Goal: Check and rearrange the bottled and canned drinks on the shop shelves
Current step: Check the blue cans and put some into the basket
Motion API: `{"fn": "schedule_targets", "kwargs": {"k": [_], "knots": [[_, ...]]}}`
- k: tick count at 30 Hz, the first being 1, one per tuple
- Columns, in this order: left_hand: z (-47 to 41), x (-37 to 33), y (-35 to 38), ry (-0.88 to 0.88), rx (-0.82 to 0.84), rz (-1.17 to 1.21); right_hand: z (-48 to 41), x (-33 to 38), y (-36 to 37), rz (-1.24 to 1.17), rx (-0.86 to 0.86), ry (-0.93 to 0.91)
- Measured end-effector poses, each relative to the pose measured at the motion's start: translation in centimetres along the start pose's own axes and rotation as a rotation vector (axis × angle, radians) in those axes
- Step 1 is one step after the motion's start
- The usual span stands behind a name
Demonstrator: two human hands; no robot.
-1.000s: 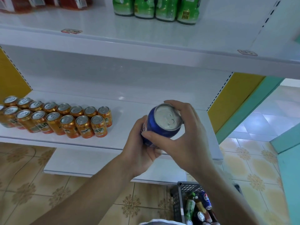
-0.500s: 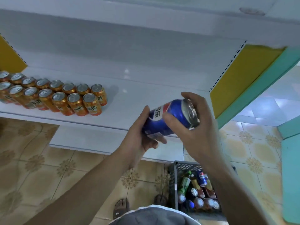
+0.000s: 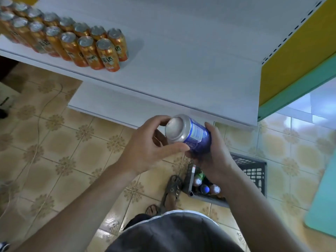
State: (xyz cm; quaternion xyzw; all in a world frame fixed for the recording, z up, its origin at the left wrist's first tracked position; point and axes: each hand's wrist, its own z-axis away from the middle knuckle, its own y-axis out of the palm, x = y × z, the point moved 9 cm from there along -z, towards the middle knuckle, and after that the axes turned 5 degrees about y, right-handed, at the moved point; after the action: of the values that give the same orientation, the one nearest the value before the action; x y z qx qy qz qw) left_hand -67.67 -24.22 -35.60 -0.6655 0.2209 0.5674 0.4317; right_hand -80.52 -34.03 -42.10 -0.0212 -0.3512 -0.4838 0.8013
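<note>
A blue drink can (image 3: 192, 135) lies tilted on its side between both hands, its silver end turned toward me. My left hand (image 3: 147, 150) pinches that silver end with thumb and fingers. My right hand (image 3: 212, 157) cups the blue body from below and behind. The can is in front of and below the white shelf (image 3: 190, 66). Two rows of orange cans (image 3: 72, 42) stand at the shelf's left.
A dark plastic crate (image 3: 254, 171) holding several bottles sits on the tiled floor under my right arm. My sandalled foot (image 3: 171, 191) is beside it. A yellow and teal panel (image 3: 294, 57) closes the shelf's right end. A lower shelf (image 3: 112, 104) juts out beneath.
The can has been turned over between my hands, so a silver end now faces me, and it sits lower. The view has tilted down toward the floor and crate.
</note>
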Motion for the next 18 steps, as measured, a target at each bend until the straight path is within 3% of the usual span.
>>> {"fn": "schedule_targets", "kwargs": {"k": [4,10,14,18], "knots": [[3.1,5.4,3.1,-0.151,0.143,-0.146,-0.2,-6.5,-4.2,-0.022,-0.084,0.125],[11.2,13.4,12.0,-0.372,0.498,-0.294,1.2,-17.8,-15.0,-0.097,-0.371,0.309],[13.9,16.0,17.7,-0.449,0.571,-0.267,0.8,-22.8,-24.1,-0.212,-0.510,0.342],[15.2,19.3,25.1,-0.527,0.591,-0.258,-1.3,-26.0,-33.9,-0.170,-0.683,0.392]]}}
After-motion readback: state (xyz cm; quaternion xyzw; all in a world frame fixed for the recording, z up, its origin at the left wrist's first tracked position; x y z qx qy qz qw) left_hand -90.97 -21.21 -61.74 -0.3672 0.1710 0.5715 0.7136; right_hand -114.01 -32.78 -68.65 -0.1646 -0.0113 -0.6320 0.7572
